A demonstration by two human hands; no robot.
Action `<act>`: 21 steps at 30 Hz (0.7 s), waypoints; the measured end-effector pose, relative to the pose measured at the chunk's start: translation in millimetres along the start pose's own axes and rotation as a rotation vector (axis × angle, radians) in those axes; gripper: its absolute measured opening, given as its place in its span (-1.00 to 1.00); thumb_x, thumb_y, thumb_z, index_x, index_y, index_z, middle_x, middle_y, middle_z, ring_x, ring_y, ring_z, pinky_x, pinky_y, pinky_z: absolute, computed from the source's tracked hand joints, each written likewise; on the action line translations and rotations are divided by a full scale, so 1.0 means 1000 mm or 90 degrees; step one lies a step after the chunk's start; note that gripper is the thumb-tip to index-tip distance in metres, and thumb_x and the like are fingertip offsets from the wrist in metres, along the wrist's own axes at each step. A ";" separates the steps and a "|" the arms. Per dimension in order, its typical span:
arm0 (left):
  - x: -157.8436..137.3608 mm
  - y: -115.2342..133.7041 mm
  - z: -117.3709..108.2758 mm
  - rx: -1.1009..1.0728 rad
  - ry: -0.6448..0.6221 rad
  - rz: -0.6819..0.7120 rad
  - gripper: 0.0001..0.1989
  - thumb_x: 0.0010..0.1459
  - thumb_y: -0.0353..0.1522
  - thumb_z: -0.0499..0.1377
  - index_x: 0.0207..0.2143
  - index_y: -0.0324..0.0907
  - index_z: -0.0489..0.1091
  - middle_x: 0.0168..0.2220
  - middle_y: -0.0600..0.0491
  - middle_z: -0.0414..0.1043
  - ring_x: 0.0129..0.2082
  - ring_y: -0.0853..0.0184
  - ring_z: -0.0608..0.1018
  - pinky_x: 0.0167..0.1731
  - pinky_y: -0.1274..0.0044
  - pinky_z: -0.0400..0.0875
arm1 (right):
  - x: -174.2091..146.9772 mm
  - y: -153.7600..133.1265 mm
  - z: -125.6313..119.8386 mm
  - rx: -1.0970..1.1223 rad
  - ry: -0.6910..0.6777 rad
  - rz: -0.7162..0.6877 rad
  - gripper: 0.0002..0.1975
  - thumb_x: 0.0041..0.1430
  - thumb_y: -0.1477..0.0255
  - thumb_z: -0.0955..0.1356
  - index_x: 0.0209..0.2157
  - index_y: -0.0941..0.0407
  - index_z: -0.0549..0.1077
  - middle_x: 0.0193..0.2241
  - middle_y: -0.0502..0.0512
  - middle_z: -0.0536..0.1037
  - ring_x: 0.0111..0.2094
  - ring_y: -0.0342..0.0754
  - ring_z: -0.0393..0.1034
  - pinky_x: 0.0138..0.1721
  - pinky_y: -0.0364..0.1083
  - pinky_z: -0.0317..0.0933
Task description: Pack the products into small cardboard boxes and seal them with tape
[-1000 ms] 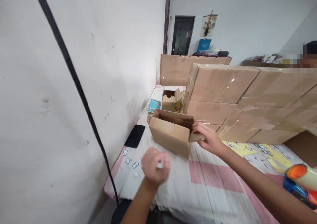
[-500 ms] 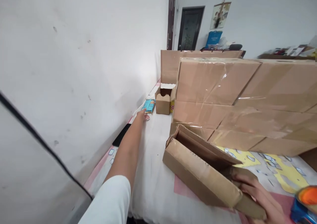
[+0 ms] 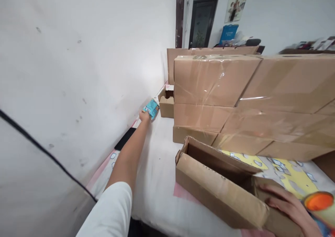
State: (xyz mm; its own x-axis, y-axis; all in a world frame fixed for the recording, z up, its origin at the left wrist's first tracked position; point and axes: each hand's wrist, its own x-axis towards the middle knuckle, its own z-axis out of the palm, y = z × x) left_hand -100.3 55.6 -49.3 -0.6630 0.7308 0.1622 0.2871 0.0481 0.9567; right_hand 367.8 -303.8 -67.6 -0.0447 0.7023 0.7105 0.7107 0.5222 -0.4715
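Note:
My left hand (image 3: 144, 116), stretched far forward along the wall, is closed on the near end of a light-blue packet (image 3: 151, 108). The packet is tilted, just left of a small open carton (image 3: 166, 108). At the lower right, my right hand (image 3: 284, 200) grips the end flap of a long, narrow cardboard box (image 3: 222, 188); its thumb is hidden. The box's top is open and its visible inside is dark brown. Beside that hand is a round container with an orange top (image 3: 319, 201), partly blurred.
A large stack of taped cardboard boxes (image 3: 204, 80) fills the right side behind the open box. A white wall (image 3: 78, 73) bounds the left, with a black cable (image 3: 47, 153) across it. A flat black object (image 3: 125, 139) lies beside my left forearm.
My left hand has taken hold of the blue packet and tilted it up from the surface. My right hand stays at the box flap, and the view has shifted slightly.

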 end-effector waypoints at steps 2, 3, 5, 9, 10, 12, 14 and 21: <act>-0.016 0.011 -0.029 -0.049 0.037 0.093 -0.66 0.32 -0.20 0.21 0.02 -0.22 0.41 -0.03 -0.05 0.48 -0.12 0.26 0.56 -0.11 0.31 0.55 | 0.011 -0.009 -0.002 -0.016 -0.003 -0.044 -0.72 -0.11 0.39 0.41 -0.29 -0.21 0.52 -0.22 0.24 0.61 -0.25 0.35 0.57 -0.44 0.22 0.48; -0.026 0.017 -0.047 -0.075 0.052 0.150 -0.69 0.32 -0.20 0.21 -0.03 -0.23 0.43 -0.08 -0.04 0.49 -0.13 0.27 0.56 -0.12 0.32 0.54 | 0.014 -0.014 -0.002 -0.007 0.001 -0.068 -0.78 -0.03 0.40 0.39 -0.28 -0.15 0.49 -0.22 0.24 0.60 -0.25 0.30 0.57 -0.43 0.19 0.48; -0.052 0.030 -0.088 -0.129 0.078 0.269 -0.76 0.32 -0.21 0.19 -0.21 -0.24 0.40 -0.20 0.03 0.48 -0.16 0.30 0.55 -0.10 0.33 0.52 | 0.017 -0.022 0.000 0.010 -0.006 -0.100 -0.86 0.09 0.43 0.36 -0.27 -0.05 0.45 -0.20 0.23 0.59 -0.23 0.22 0.56 -0.37 0.12 0.48; -0.115 0.072 -0.162 -0.261 0.131 0.472 -0.73 0.30 -0.34 0.15 -0.35 -0.09 0.06 -0.34 0.22 0.29 -0.23 0.47 0.51 -0.04 0.41 0.43 | 0.010 -0.032 0.006 0.063 -0.004 -0.110 -0.92 0.16 0.45 0.35 -0.27 0.03 0.42 -0.18 0.22 0.57 -0.18 0.15 0.54 -0.25 0.08 0.44; -0.132 0.086 -0.174 -0.294 0.134 0.506 -0.73 0.27 -0.36 0.16 -0.33 -0.08 0.03 -0.33 0.24 0.25 -0.24 0.50 0.50 -0.01 0.39 0.41 | 0.008 -0.034 0.007 0.077 0.003 -0.103 -0.92 0.15 0.44 0.36 -0.28 0.04 0.42 -0.18 0.22 0.57 -0.18 0.14 0.53 -0.23 0.08 0.42; -0.166 0.115 -0.186 -0.358 0.088 0.545 -0.72 0.22 -0.40 0.19 -0.29 -0.08 0.04 -0.32 0.25 0.23 -0.24 0.52 0.50 -0.01 0.36 0.39 | 0.004 -0.036 0.009 0.097 0.012 -0.093 -0.91 0.13 0.45 0.36 -0.28 0.04 0.42 -0.18 0.20 0.57 -0.18 0.12 0.51 -0.21 0.08 0.40; -0.198 0.141 -0.184 -0.424 -0.023 0.541 -0.70 0.19 -0.45 0.20 -0.28 -0.07 0.05 -0.34 0.24 0.26 -0.21 0.47 0.53 -0.05 0.36 0.40 | 0.001 -0.040 0.012 0.108 0.013 -0.100 -0.87 0.11 0.49 0.34 -0.26 0.03 0.40 -0.17 0.20 0.56 -0.19 0.10 0.50 -0.20 0.07 0.38; -0.269 0.153 -0.127 -0.430 -0.280 0.526 -0.69 0.27 -0.36 0.18 -0.20 -0.02 0.00 -0.34 0.22 0.39 -0.32 0.45 0.52 -0.29 0.54 0.46 | -0.004 -0.055 0.022 0.141 -0.020 -0.174 -0.79 0.07 0.55 0.29 -0.23 0.04 0.36 -0.16 0.20 0.49 -0.15 0.09 0.45 -0.21 0.05 0.35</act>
State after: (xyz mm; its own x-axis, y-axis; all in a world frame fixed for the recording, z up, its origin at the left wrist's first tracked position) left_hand 33.9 -220.1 83.8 -0.1093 0.5499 0.8281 0.0044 -0.8328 0.5536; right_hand 313.6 -325.0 -56.1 -0.2366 0.5352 0.8109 0.4996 0.7828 -0.3710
